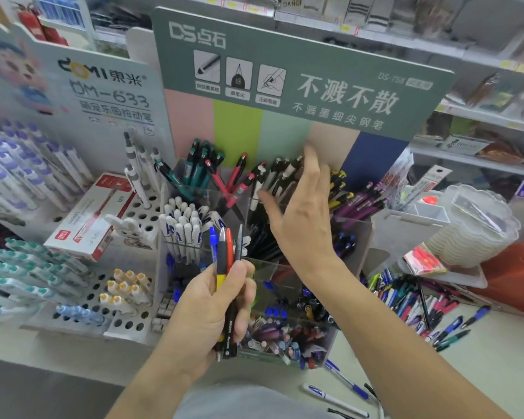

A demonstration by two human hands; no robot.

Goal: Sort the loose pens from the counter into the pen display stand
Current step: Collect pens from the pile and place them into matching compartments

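From the head camera, the left hand (215,300) grips a small bunch of pens (227,258) upright in front of the clear acrylic pen display stand (353,234): a blue one, a yellow-and-black one, a red one and a dark grey one, their tops fanned above the fingers. The right hand (300,213) is spread flat with straight fingers and holds nothing. It reaches over the stand's upper row, beside the compartment of black-and-white pens (280,176), with the red pens (235,182) to one side and the yellow-and-black pens (339,189) to the other.

The stand sits on the bench (493,352), under a green header card (300,74). More loose pens (412,300) lie heaped on the bench just beside the stand, and a few more near the bottom edge.

The step in hand looks like matching: a batch is gathered and being dealt out by kind. Next, I judge, the right hand must pinch one pen from the bunch and drop it upright among its like; the yellow-and-black one has an obvious home. Much remains unsorted.
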